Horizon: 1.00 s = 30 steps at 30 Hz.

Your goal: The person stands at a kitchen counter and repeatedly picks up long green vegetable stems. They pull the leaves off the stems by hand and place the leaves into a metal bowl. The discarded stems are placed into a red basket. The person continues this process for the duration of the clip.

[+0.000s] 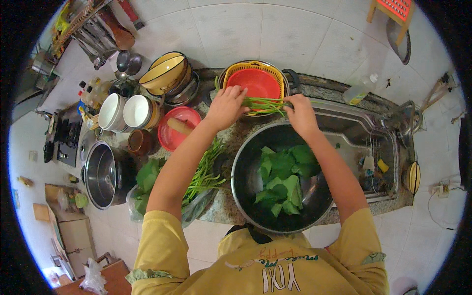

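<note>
A bundle of thin green stems point(265, 104) stretches between my two hands, over the front rim of a red basin point(253, 82) set inside a yellow colander point(280, 78). My left hand point(227, 105) is closed around the left end of the bundle. At the other end, the fingers of my right hand point(301, 114) pinch the stems. Below my hands stands a large dark bowl point(246, 167) with loose green leaves point(285, 184) inside. Under my left forearm, a plastic bag point(199, 211) holds more leafy greens with long stems point(206, 169).
Left of my arm are a red plate point(172, 142), white bowls point(112, 110), a brown cup point(140, 141) and a deep metal pot point(103, 169). Stacked yellow bowls point(164, 73) stand behind. On the right lies the sink point(354, 130) with a tap point(408, 115) and a bottle point(360, 90) behind it.
</note>
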Each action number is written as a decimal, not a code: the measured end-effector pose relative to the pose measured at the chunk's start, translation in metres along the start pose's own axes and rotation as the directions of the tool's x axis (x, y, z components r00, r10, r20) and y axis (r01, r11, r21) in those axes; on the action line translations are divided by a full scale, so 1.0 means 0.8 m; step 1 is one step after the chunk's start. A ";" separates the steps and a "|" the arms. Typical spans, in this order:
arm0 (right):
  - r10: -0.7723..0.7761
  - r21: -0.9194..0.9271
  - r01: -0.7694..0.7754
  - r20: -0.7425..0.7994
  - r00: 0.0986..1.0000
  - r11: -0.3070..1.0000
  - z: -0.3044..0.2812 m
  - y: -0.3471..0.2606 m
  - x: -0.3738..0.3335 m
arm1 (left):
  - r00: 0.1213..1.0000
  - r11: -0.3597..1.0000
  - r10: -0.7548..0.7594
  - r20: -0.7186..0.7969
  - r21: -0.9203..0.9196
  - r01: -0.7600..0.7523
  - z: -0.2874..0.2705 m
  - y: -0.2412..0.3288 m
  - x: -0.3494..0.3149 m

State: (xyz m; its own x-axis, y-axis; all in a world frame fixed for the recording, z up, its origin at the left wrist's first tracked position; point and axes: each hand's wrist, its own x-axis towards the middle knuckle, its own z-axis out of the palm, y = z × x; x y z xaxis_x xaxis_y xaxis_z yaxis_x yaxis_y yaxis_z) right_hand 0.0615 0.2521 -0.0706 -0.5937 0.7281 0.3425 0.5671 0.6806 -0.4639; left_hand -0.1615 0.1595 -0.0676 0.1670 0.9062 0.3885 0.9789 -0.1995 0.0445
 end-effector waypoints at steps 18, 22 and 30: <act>0.413 0.639 -0.395 0.131 0.901 0.660 -0.085 -0.068 -0.181 | 0.785 0.719 -0.557 0.269 -0.317 0.619 -0.133 0.064 -0.299; 0.383 0.705 -0.386 0.173 0.907 0.595 -0.077 -0.100 -0.182 | 0.745 0.736 -0.605 0.280 -0.159 0.658 -0.116 0.081 -0.307; 0.312 0.681 -0.362 0.201 0.928 0.637 -0.067 -0.127 -0.191 | 0.722 0.712 -0.684 0.107 -0.117 0.692 -0.095 0.075 -0.320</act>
State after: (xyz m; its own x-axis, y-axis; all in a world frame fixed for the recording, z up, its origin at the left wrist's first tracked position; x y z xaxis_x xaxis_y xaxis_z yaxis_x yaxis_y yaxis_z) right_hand 0.1252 0.0756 -0.0322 -0.4888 0.8723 0.0089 0.1871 0.1148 -0.9756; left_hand -0.1545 -0.1127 -0.0948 -0.5362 0.8304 0.1513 0.7989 0.4415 0.4084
